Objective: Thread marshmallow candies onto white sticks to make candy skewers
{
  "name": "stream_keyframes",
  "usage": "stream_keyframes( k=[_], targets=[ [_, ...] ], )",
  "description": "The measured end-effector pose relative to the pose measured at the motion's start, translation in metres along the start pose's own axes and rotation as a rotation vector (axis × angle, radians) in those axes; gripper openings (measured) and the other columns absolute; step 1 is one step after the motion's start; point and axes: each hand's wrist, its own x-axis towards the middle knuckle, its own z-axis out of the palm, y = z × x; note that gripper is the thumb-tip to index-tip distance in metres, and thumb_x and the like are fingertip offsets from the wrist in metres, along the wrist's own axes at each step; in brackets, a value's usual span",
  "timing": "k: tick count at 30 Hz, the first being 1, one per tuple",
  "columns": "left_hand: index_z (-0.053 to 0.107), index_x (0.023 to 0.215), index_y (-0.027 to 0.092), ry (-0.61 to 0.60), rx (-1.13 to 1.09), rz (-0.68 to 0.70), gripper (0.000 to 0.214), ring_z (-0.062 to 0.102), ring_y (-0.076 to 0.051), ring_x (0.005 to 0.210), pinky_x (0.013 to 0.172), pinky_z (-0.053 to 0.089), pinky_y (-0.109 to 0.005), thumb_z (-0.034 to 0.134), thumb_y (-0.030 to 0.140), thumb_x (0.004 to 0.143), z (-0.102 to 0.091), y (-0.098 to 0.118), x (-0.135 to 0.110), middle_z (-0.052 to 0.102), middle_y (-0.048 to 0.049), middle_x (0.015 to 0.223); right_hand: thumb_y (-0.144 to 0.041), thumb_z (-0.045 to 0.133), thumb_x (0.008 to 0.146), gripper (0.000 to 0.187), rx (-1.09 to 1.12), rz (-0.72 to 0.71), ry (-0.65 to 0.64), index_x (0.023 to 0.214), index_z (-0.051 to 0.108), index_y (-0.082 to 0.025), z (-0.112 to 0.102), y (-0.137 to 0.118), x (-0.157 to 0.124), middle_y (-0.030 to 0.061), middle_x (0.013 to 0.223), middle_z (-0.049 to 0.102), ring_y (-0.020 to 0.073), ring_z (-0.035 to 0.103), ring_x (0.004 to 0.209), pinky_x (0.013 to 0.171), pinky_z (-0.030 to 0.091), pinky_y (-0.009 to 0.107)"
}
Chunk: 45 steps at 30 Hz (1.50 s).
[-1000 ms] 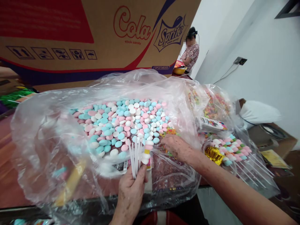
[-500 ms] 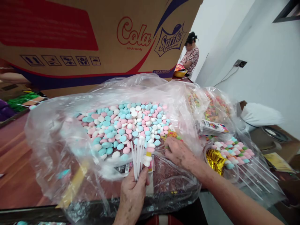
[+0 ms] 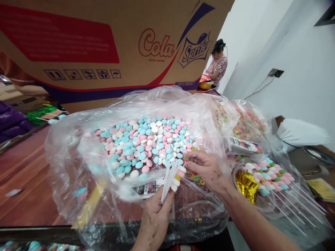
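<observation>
My left hand (image 3: 156,215) is closed round a bundle of thin white sticks (image 3: 169,177), one of them threaded with pink, yellow and white candies (image 3: 177,177). My right hand (image 3: 206,170) is pinched at the top of that stick, fingertips at the candy; what it pinches is too small to name. Both hands work over a big clear plastic bag (image 3: 86,153) full of pink, blue and white round marshmallow candies (image 3: 146,143). Small coloured ring candies (image 3: 196,175) lie under the right hand.
A large Cola/Sprite cardboard carton (image 3: 104,48) stands behind the bag. Finished candy skewers (image 3: 272,174) and a gold foil piece (image 3: 246,184) lie at right, next to bags of coloured rings (image 3: 243,125). Another person (image 3: 218,64) sits far back. The wooden table (image 3: 26,181) extends left.
The sticks in my left hand have tilted to the right. My right hand has risen from the ring candies to the stick's tip. The camera view has shifted slightly left.
</observation>
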Motion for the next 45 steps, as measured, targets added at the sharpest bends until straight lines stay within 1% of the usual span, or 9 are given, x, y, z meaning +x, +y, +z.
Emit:
stream_keyframes(
  k=[7,12,20,23,26,28,31,39,45],
  targets=[
    [0.061,0.067,0.018,-0.012,-0.023,0.002,0.033,0.040,-0.014,0.056,0.056,0.031,-0.024,0.058,0.045,0.085,0.000,-0.001,0.001,0.044,0.0054,0.055,-0.023,0.061,0.087,0.019,-0.331,-0.290,-0.030,0.098,0.077,-0.025,-0.003,-0.003,-0.007,0.0031,0.102,0.072,0.0184,0.065,0.099,0.091,0.050,0.033],
    [0.053,0.056,0.020,0.049,-0.001,0.011,0.038,0.038,-0.013,0.050,0.052,0.030,-0.024,0.057,0.044,0.085,0.001,-0.003,0.001,0.043,0.0057,0.051,-0.018,0.062,0.087,0.021,-0.296,-0.338,-0.102,0.100,0.077,-0.026,0.000,0.007,-0.011,0.0031,0.097,0.072,0.0165,0.066,0.093,0.086,0.051,0.031],
    [0.061,0.060,0.019,0.131,-0.034,0.024,0.039,0.042,-0.013,0.047,0.048,0.032,-0.024,0.063,0.051,0.081,0.002,-0.013,0.003,0.047,0.0046,0.048,-0.023,0.061,0.089,0.026,-0.295,-0.208,-0.221,0.112,0.073,-0.024,0.005,-0.007,-0.010,0.0013,0.094,0.070,0.0143,0.065,0.084,0.079,0.051,0.028],
    [0.059,0.055,0.019,0.184,-0.121,-0.010,0.044,0.039,-0.012,0.042,0.041,0.029,-0.022,0.066,0.056,0.078,0.004,-0.014,0.000,0.044,0.0050,0.044,-0.032,0.055,0.092,0.036,-0.289,-0.106,-0.031,0.126,0.062,-0.021,-0.003,-0.018,0.009,0.0026,0.096,0.070,0.0145,0.065,0.074,0.069,0.053,0.028],
    [0.055,0.051,0.019,0.189,-0.192,-0.048,0.050,0.035,-0.010,0.037,0.035,0.026,-0.021,0.068,0.060,0.076,0.005,-0.016,-0.001,0.041,0.0057,0.041,-0.026,0.050,0.094,0.025,-0.693,-0.177,0.114,0.112,0.066,-0.018,-0.009,-0.026,0.031,0.0050,0.096,0.070,0.0170,0.065,0.083,0.075,0.051,0.028],
    [0.057,0.053,0.019,0.186,-0.218,-0.062,0.049,0.033,-0.009,0.035,0.033,0.024,-0.020,0.068,0.061,0.076,0.005,-0.016,-0.001,0.040,0.0062,0.040,-0.018,0.049,0.093,0.021,-1.093,-0.213,0.027,0.097,0.069,-0.018,-0.007,-0.027,0.041,0.0065,0.095,0.070,0.0179,0.063,0.087,0.079,0.049,0.028],
    [0.059,0.056,0.018,0.182,-0.239,-0.083,0.048,0.032,-0.009,0.034,0.032,0.021,-0.020,0.068,0.062,0.075,0.005,-0.017,0.000,0.039,0.0070,0.037,-0.009,0.047,0.091,0.022,-1.408,-0.202,-0.103,0.091,0.068,-0.017,0.003,-0.021,0.042,0.0092,0.095,0.067,0.0199,0.061,0.086,0.078,0.047,0.029],
    [0.057,0.054,0.019,0.186,-0.264,-0.113,0.049,0.032,-0.008,0.033,0.031,0.020,-0.020,0.069,0.063,0.072,0.006,-0.015,0.001,0.041,0.0062,0.038,-0.001,0.044,0.086,0.046,-1.660,-0.435,-0.221,0.129,0.051,-0.014,0.001,0.001,0.014,0.0145,0.129,0.056,0.0279,0.050,0.119,0.099,0.041,0.041],
    [0.057,0.055,0.018,0.176,-0.262,-0.111,0.049,0.032,-0.007,0.033,0.032,0.020,-0.019,0.067,0.061,0.075,0.006,-0.019,0.002,0.041,0.0066,0.039,-0.005,0.040,0.091,0.038,-1.661,-0.367,-0.190,0.124,0.053,-0.016,-0.006,0.008,0.026,0.0129,0.118,0.061,0.0262,0.057,0.104,0.090,0.045,0.039]
  ],
)
